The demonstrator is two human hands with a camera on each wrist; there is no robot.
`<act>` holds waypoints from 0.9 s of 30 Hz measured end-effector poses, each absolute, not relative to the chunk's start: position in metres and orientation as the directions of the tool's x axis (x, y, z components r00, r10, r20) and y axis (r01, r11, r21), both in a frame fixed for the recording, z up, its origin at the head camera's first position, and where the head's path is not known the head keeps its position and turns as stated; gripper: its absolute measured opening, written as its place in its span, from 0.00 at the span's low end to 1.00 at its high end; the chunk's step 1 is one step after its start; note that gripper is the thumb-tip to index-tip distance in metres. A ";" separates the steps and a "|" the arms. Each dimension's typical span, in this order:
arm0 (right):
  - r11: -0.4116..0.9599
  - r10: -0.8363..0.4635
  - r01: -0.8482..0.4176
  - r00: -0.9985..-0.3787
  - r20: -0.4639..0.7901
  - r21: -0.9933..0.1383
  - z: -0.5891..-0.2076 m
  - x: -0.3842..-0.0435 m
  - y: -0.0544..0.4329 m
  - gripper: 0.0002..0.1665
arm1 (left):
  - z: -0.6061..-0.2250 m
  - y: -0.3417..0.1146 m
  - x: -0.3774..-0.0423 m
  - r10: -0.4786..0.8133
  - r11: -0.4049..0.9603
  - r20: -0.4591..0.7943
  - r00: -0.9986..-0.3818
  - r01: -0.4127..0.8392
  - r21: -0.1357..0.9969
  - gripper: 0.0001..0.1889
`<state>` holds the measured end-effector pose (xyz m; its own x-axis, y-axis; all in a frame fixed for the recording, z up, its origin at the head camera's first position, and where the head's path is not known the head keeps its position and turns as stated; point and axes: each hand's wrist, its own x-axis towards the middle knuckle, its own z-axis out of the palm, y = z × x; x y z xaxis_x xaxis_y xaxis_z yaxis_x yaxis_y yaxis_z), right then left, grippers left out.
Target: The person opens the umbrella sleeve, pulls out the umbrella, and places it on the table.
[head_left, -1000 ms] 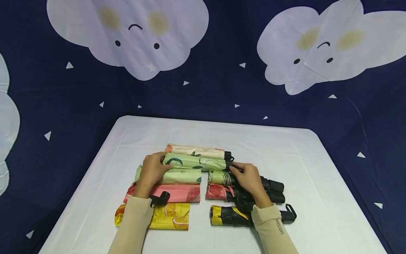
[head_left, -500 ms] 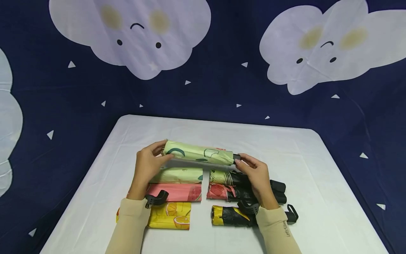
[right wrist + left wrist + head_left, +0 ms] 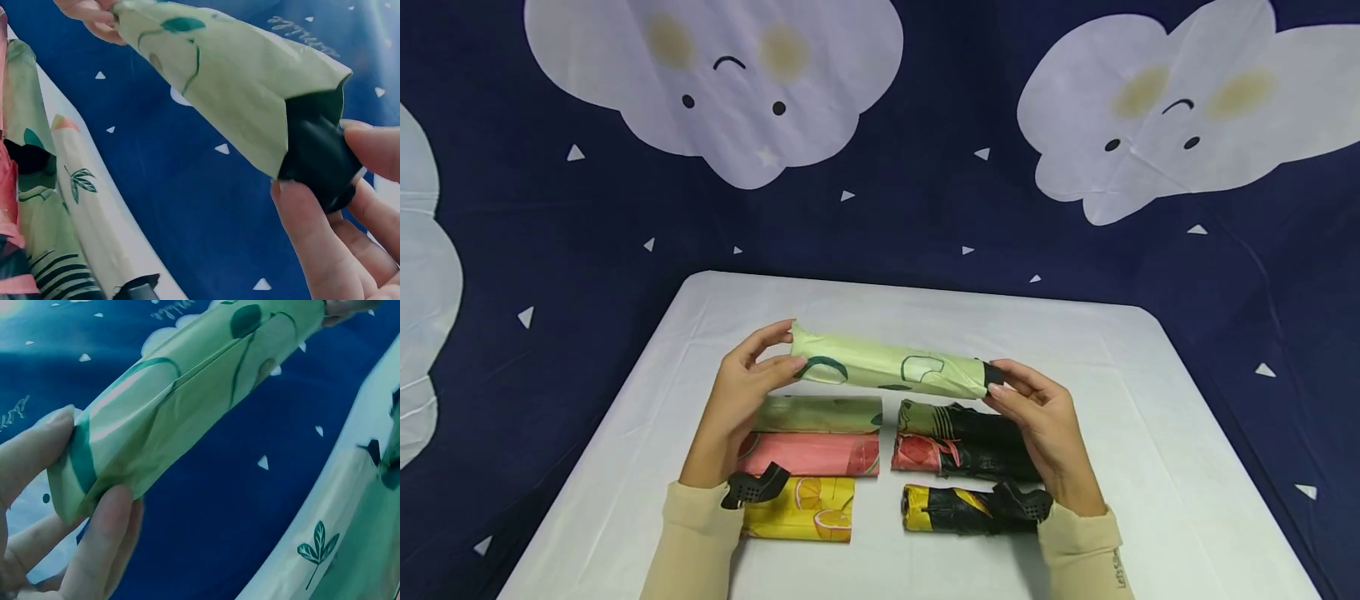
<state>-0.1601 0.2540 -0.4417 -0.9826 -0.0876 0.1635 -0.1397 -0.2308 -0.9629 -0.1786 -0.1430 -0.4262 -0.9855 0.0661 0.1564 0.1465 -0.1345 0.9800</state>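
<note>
Both hands hold a folding umbrella in a light green sleeve (image 3: 891, 367) above the table, its right end slightly lower. My left hand (image 3: 741, 387) pinches the sleeve's left end between thumb and fingers. At the other end, my right hand (image 3: 1045, 421) grips the black handle (image 3: 319, 150), which sticks out of the sleeve's mouth. Under the hands lie a flat green sleeve (image 3: 820, 415), a pink sleeve (image 3: 812, 452) and a yellow sleeve with orange slices (image 3: 823, 508). To their right are a green-black umbrella (image 3: 977, 423), a red-black umbrella (image 3: 981, 454) and a yellow-black umbrella (image 3: 955, 509).
A cream-sleeved umbrella (image 3: 100, 206) lies farther back on the white table (image 3: 1187, 433); in the head view the held umbrella hides it. Behind the table hangs a dark blue cloth (image 3: 925, 167) with white clouds. Each wrist wears a small black camera (image 3: 756, 487).
The green-sleeved umbrella has risen off the table and come closer, held by both hands throughout. My right hand has shifted rightward, and my left hand slightly leftward.
</note>
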 end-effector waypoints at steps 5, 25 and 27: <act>-0.224 -0.150 -0.181 -0.965 0.217 -0.958 -0.431 -0.149 0.259 0.23 | -0.427 -0.147 -0.169 0.161 -0.153 0.154 -0.975 0.129 0.980 0.29; -0.087 -0.268 -0.196 -0.940 0.212 -0.977 -0.436 -0.124 0.263 0.23 | -0.438 -0.150 -0.143 0.406 -0.103 0.137 -0.904 0.104 0.989 0.28; -0.092 -0.274 -0.192 -0.939 0.210 -0.977 -0.438 -0.124 0.263 0.23 | -0.439 -0.149 -0.143 0.398 -0.106 0.132 -0.908 0.098 0.990 0.29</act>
